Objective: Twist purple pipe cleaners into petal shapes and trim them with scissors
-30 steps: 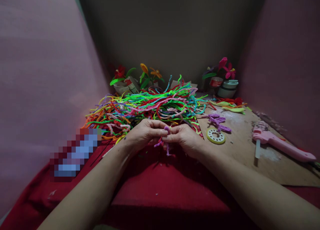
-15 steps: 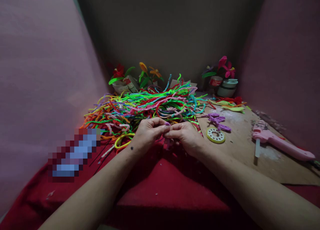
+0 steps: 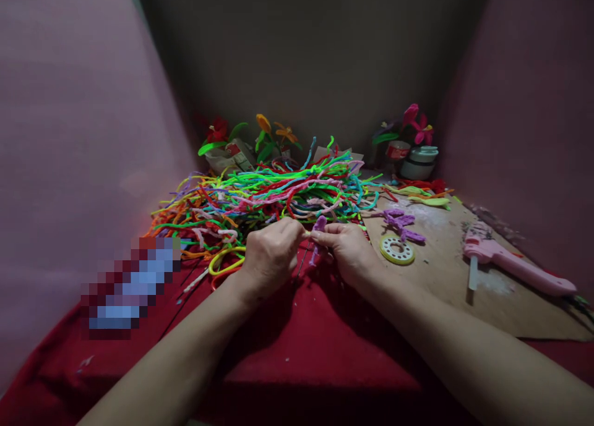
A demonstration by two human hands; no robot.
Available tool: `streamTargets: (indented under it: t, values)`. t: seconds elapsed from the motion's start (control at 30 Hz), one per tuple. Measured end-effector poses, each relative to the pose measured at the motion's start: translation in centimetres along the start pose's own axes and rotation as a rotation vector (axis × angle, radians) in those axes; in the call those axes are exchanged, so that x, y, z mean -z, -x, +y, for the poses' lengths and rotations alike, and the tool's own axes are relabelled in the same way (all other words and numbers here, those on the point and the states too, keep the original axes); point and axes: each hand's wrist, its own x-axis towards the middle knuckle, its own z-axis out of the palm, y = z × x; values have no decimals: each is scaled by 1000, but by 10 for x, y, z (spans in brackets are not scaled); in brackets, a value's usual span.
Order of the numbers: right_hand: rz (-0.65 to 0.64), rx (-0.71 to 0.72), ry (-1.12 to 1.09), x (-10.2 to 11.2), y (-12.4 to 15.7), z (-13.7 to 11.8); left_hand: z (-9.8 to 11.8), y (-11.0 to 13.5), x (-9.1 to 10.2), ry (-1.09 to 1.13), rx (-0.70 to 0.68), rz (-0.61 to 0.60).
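Near to far, with the purple piece as the centre of the dial and twelve o'clock pointing away from the wearer. At six o'clock we see the red cloth point(image 3: 285, 358). Above it, the left hand point(image 3: 273, 253) lies at nine o'clock, curled closed, and we judge that it grips the pale tip point(image 3: 307, 234) showing at its fingers; what the palm hides we cannot tell. The right hand point(image 3: 350, 250), at three o'clock, pinches the purple piece point(image 3: 318, 227), which stands nearly upright between the hands, its lower end hanging free. A dark rod point(image 3: 302, 262) slants down just beside it, toward seven o'clock; we cannot tell what it joins.

For good handling, we advise a light pinch: the piece looks soft and fuzzy, and a hard squeeze would probably flatten it. We judge it best to steady the piece with the right fingertips and apply force from the left, close to the tip, lest the piece bend or twist.

Farther out, we find the yellow loop point(image 3: 223, 262) near nine o'clock, beside the left wrist. On the board point(image 3: 440, 290), the reel point(image 3: 397, 250) lies at three, the glue gun point(image 3: 520, 265) well beyond it, and the purple loops point(image 3: 403, 225) just before three. The pile point(image 3: 283, 191) spreads from ten to twelve. Farthest, the pink flower point(image 3: 422, 129) and the jar point(image 3: 417, 164) stand between one and two.
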Motion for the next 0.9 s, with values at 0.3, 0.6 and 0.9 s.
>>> streamTargets:
  t: [0.3,0.6,0.9]
  values:
    - [57,18,-207,4,-6,1,4,-12,6,894,695,-140]
    - [18,89,-229,2,-6,13,15,-5,-13,1195,801,-338]
    - [15,70,-188,3,-3,8,12,-7,-11,834,635,-164]
